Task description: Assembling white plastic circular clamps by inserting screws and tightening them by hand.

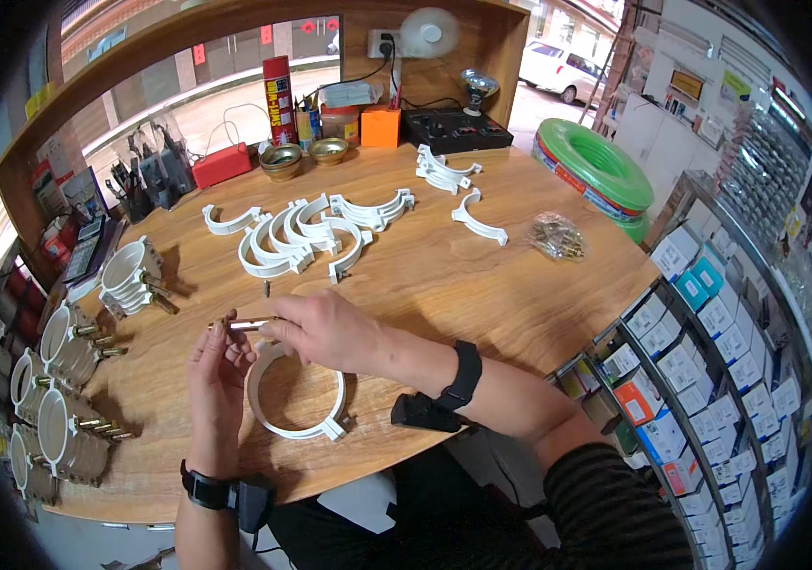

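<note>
A brass-coloured bolt [249, 324] is held level above the table, its shaft spanning the gap between my two hands. My left hand [220, 359] pinches its left end with closed fingertips. My right hand [322, 328], curled palm down, grips its right end and hides that part. Just below my hands, a white ring-shaped pipe clamp [330, 399] rests on the tabletop, its upper edge partly covered by them. Farther back lie several loose white half clamps [278, 242], with a small dark screw [266, 289] in front of them.
Stacks of white clamps with brass bolts [69, 432] line the table's left edge. A clear bag of brass fittings [556, 236] lies at the right, near a coiled green hose [596, 161]. Two metal bowls [281, 161] stand at the back. Shelves of boxes [658, 408] flank the right side.
</note>
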A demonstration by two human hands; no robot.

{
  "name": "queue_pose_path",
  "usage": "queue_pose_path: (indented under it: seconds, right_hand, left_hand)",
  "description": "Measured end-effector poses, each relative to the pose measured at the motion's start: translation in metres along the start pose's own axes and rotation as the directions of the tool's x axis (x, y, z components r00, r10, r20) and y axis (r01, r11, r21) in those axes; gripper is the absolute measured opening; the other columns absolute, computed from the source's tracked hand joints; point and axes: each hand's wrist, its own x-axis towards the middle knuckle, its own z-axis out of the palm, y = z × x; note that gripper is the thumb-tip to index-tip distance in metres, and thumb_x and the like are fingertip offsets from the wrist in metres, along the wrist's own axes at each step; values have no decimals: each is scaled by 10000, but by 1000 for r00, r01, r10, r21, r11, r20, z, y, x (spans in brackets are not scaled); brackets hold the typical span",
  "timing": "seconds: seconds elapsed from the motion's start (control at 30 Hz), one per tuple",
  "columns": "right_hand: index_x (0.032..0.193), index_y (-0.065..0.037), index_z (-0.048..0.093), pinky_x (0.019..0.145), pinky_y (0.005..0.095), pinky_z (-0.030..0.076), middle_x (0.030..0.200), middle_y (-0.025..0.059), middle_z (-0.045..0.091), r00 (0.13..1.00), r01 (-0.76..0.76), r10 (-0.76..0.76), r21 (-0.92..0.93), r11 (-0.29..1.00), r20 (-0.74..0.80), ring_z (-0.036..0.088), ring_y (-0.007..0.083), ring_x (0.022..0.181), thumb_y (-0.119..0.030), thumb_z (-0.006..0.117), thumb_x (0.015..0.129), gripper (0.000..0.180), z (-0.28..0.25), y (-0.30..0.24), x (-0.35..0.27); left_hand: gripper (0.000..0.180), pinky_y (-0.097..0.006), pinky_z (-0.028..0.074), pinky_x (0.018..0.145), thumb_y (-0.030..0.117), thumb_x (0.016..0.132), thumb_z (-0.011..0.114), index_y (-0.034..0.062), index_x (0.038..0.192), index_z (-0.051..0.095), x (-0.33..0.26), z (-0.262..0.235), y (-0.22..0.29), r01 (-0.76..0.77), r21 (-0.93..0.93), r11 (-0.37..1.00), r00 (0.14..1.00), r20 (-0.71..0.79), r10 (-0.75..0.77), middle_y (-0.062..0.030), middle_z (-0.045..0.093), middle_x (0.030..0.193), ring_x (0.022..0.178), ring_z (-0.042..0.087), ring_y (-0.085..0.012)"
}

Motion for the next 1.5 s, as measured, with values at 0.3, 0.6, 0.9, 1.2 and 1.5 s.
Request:
queue_pose_path:
  seconds: [0.3, 0.6, 0.9, 1.2, 1.5]
  right_hand:
    - [881, 17, 475, 445, 226, 426, 685, 82, 593, 997, -57, 73, 304, 951, -39, 540, 99, 494, -106, 525, 838, 140, 4, 9, -8]
    - [906, 23, 462, 428, 205, 421, 675, 74, 579, 989, -111, 145, 516, 849, -27, 518, 78, 488, -73, 528, 829, 140, 2, 6, -11]
    - [907, 23, 462, 417, 211, 410, 661, 77, 575, 990, -79, 120, 436, 896, -67, 518, 84, 473, -75, 550, 816, 161, 5, 11, -9]
    - [864, 9, 472, 417, 214, 410, 617, 64, 565, 981, -194, 188, 426, 884, 57, 531, 86, 472, -77, 557, 807, 133, 3, 14, -8]
    - [869, 1, 492, 405, 212, 400, 623, 57, 576, 991, -129, 136, 376, 917, 7, 524, 78, 466, -116, 570, 811, 153, 1, 12, -8]
  left_hand:
    - [298, -206, 457, 644, 171, 879, 469, -29, 1099, 495, 0, 3, -4, 1, -86, 996, 999, -31, -4, -33, 549, 790, 714, 520, -87]
    - [264, -221, 454, 636, 175, 876, 477, -13, 1052, 531, -1, 8, -7, 5, -22, 1000, 1000, -27, -5, -37, 557, 794, 699, 526, -94]
    - [254, -220, 442, 618, 166, 865, 497, -22, 1031, 543, -1, 7, -8, -24, 19, 1000, 999, 24, 24, -40, 567, 795, 697, 526, -101]
    - [259, -204, 456, 614, 173, 868, 496, -18, 1039, 537, -3, 11, -7, -31, 7, 1000, 999, 14, 31, -34, 564, 803, 695, 530, -91]
    - [276, -196, 476, 643, 190, 873, 494, -14, 1057, 515, -4, 13, -6, 8, -32, 999, 999, -39, -9, -29, 554, 819, 705, 535, -81]
